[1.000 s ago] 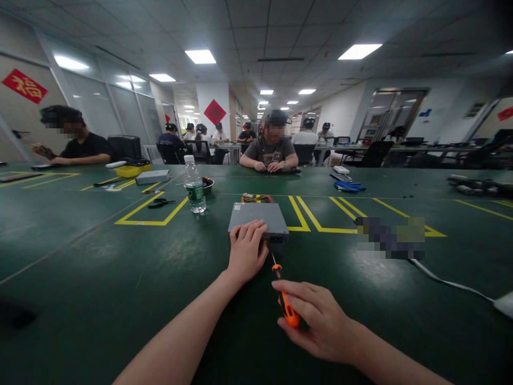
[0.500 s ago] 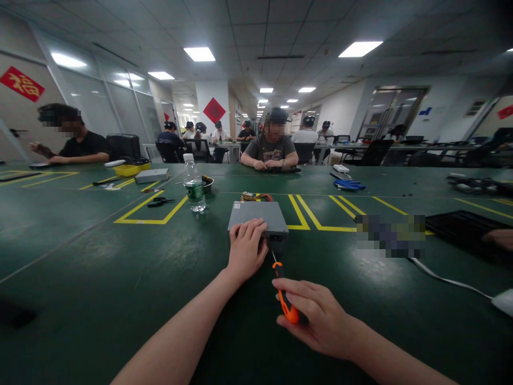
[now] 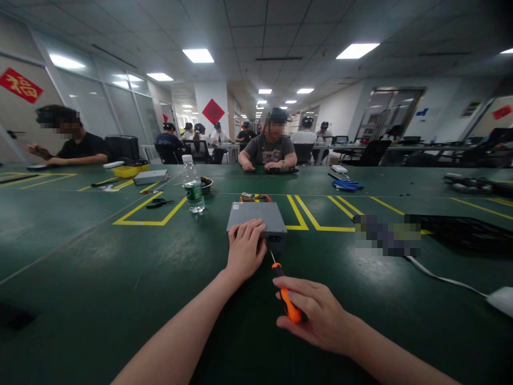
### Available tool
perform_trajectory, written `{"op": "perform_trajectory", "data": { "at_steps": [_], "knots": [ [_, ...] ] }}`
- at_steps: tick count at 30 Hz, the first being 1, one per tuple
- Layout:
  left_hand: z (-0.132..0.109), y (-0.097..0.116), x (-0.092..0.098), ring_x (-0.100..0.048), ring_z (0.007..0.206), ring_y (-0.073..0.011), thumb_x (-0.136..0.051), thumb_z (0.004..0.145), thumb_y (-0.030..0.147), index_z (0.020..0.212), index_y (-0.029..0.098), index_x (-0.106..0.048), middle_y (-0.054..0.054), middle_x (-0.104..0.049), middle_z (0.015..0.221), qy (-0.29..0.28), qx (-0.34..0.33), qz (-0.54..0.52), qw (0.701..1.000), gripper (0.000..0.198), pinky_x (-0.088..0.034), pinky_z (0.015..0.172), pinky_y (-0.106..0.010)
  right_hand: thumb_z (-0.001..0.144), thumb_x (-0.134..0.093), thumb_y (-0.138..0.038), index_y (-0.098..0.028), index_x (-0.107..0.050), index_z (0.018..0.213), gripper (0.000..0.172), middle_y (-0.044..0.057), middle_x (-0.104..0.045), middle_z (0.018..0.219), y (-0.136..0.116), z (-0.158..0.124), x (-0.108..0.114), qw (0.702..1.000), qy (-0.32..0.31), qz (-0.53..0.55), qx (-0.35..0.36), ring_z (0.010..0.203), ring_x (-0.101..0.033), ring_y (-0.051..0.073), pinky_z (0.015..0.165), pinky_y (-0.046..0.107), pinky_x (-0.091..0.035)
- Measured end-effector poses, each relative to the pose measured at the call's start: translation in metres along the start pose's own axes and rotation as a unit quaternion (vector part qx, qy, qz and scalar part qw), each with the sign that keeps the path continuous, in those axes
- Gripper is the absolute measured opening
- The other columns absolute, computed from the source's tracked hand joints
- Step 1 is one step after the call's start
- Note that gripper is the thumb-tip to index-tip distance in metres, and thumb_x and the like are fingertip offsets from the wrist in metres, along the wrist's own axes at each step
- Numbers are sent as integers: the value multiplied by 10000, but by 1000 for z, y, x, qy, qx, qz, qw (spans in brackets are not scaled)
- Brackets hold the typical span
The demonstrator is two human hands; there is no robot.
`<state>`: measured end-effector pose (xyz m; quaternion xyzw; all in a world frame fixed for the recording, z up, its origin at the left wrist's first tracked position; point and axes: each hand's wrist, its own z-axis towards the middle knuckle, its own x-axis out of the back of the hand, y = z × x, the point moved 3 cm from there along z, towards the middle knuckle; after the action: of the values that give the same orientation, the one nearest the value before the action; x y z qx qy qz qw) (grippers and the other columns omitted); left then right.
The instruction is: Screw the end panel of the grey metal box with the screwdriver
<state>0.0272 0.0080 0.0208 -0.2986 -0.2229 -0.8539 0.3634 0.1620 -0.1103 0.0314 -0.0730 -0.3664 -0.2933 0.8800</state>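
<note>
A grey metal computer power supply [image 3: 256, 214] sits on the green table straight in front of me, its bundle of coloured cables [image 3: 255, 198] at the far side. My left hand [image 3: 246, 246] grips its near left part, fingers over the top and thumb down on the front face. Between the fingers of my right hand [image 3: 316, 310] is an orange and black screwdriver [image 3: 292, 307]. Its thin shaft points up at the front face, below the socket. Whether the tip sits in a screw is too small to tell.
Left of the power supply stands a water bottle [image 3: 193, 187], with black pliers [image 3: 159, 203] and a small bowl [image 3: 206, 185] nearby. Blue gloves [image 3: 347, 185] lie farther right. A white cable [image 3: 444, 279] runs along the right side, near a black panel [image 3: 465, 230]. A person [image 3: 270, 144] sits opposite.
The screwdriver handle has turned in my right fingers and shows more orange. My left hand stays on the power supply. Another person's hand at the right edge has gone from view.
</note>
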Motion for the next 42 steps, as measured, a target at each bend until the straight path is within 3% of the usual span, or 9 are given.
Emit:
{"op": "perform_trajectory", "data": {
  "at_steps": [5,9,14,16,20,27,34,38,42],
  "knots": [
    [0,0,0,-428,1181,-207,-476,827,224,1141,240,-488,-37,-535,1249,-2,0,-3,1000,314,-246,985,-409,922,-318,-309,-128,-463,1169,339,159,-602,1084,-5,5,0,995,-93,-4,40,910,-613,187,726,305,-502],
    [0,0,0,-436,1173,-211,-482,823,227,1142,244,-493,-43,-538,1244,1,-2,1,1000,319,-255,980,-412,908,-387,-318,-119,-506,1078,287,156,-616,1060,-6,5,-3,997,-66,-4,38,805,-624,161,695,286,-493],
    [0,0,0,-434,1174,-206,-485,820,221,1138,241,-494,-39,-541,1240,3,-2,-4,1000,319,-256,981,-407,893,-428,-401,-135,-466,1036,304,144,-634,1049,-4,1,-4,999,-32,1,-1,925,-622,169,754,273,-501],
    [0,0,0,-434,1174,-201,-487,820,222,1136,241,-493,-34,-543,1238,4,-3,-2,1000,317,-258,981,-403,897,-401,-424,-130,-459,1068,345,150,-625,1055,-4,2,-3,999,-47,10,-7,983,-602,182,767,276,-505],
    [0,0,0,-444,1163,-209,-503,809,218,1136,246,-501,-37,-549,1229,6,-3,1,1000,328,-266,975,-410,914,-345,-311,-146,-466,1148,310,162,-588,1108,-7,6,-2,995,-100,4,14,1010,-586,201,739,293,-514],
    [0,0,0,-433,1173,-215,-492,817,218,1142,247,-498,-43,-541,1241,-1,3,-13,1000,326,-250,980,-425,878,-461,-343,-145,-450,1064,272,150,-629,1030,-2,1,-2,1000,-13,3,1,902,-627,175,738,281,-518],
    [0,0,0,-427,1183,-205,-465,832,223,1139,245,-487,-36,-531,1254,-2,-1,-3,1000,309,-254,978,-408,906,-355,-290,-160,-477,1132,288,165,-589,1108,-6,6,1,995,-102,-2,20,962,-605,205,719,310,-520],
    [0,0,0,-427,1183,-198,-479,822,216,1138,246,-487,-26,-535,1250,-1,-3,5,1000,317,-249,985,-399,884,-453,-303,-143,-489,984,192,163,-629,1025,-4,5,0,999,-30,-7,28,850,-633,172,688,283,-514],
    [0,0,0,-431,1178,-204,-482,822,219,1134,244,-493,-33,-539,1244,-1,-2,4,1000,313,-254,980,-402,879,-462,-346,-150,-456,957,211,156,-633,1029,-1,1,1,1000,-12,2,-9,930,-620,174,738,275,-512]
  ]
}}
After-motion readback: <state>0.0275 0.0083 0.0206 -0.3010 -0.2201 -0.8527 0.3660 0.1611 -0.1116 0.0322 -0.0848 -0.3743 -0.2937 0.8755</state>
